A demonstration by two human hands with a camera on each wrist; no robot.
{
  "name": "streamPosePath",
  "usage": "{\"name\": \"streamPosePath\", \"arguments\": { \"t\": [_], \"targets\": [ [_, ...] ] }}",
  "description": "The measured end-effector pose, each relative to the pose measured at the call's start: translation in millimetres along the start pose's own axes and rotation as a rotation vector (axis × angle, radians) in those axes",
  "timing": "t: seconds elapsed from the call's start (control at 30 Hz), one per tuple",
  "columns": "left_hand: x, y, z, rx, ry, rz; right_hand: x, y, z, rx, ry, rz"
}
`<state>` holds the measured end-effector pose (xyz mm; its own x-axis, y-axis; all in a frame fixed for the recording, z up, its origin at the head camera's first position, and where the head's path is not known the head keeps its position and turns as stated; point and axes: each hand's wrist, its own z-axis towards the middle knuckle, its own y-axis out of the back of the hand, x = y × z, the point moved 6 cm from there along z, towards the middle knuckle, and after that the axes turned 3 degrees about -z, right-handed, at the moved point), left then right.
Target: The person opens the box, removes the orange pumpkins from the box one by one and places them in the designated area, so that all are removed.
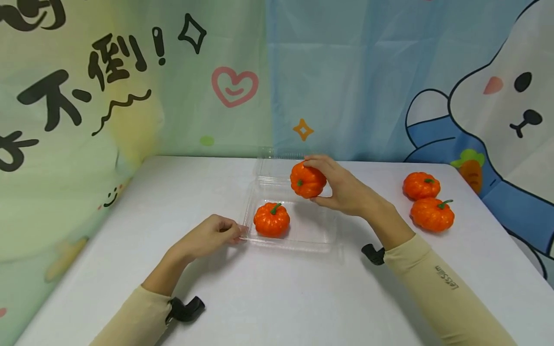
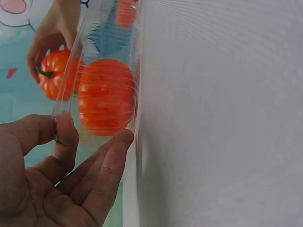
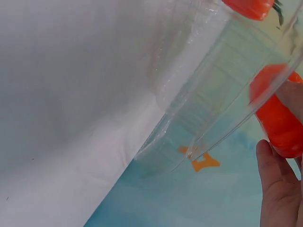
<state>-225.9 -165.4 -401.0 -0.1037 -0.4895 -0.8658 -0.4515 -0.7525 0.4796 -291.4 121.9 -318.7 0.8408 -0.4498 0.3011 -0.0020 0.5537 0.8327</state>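
Observation:
A clear plastic clamshell box [image 1: 309, 239] stands on the table with its lid [image 1: 274, 168] folded back. My left hand [image 1: 215, 229] pinches the box's near left corner; in the left wrist view, thumb and finger meet at its rim [image 2: 61, 97]. One small orange pumpkin [image 1: 271, 220] with a green stem sits in the left part of the box. Above the box's back right part, my right hand [image 1: 344, 185] grips a second orange pumpkin [image 1: 308, 179], thumb below and fingers over the top. Its stem faces left in the head view.
Two more orange pumpkins [image 1: 421, 185] [image 1: 433, 215] lie side by side on the white table [image 1: 277, 298], right of the box. A printed cloth backdrop [image 1: 346, 72] hangs behind the table. Black wrist cameras [image 1: 186, 309] [image 1: 373, 254] stick out from both sleeves.

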Motion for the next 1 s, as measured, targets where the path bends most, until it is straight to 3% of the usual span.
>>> {"name": "streamPosePath", "arguments": {
  "t": [0.3, 0.73, 1.0],
  "targets": [
    [2.1, 1.2, -1.7, 0.009, 0.005, -0.033, -7.8, 12.7, -3.3, -0.012, -0.012, -0.046],
    [0.0, 2.2, -0.7, 0.02, -0.021, -0.017, -27.6, 32.4, -24.3, -0.036, -0.131, -0.118],
    [1.3, -1.9, 0.0, 0.034, -0.024, -0.046, -44.0, 37.2, -45.7, -0.057, -0.253, -0.046]
  ]
}}
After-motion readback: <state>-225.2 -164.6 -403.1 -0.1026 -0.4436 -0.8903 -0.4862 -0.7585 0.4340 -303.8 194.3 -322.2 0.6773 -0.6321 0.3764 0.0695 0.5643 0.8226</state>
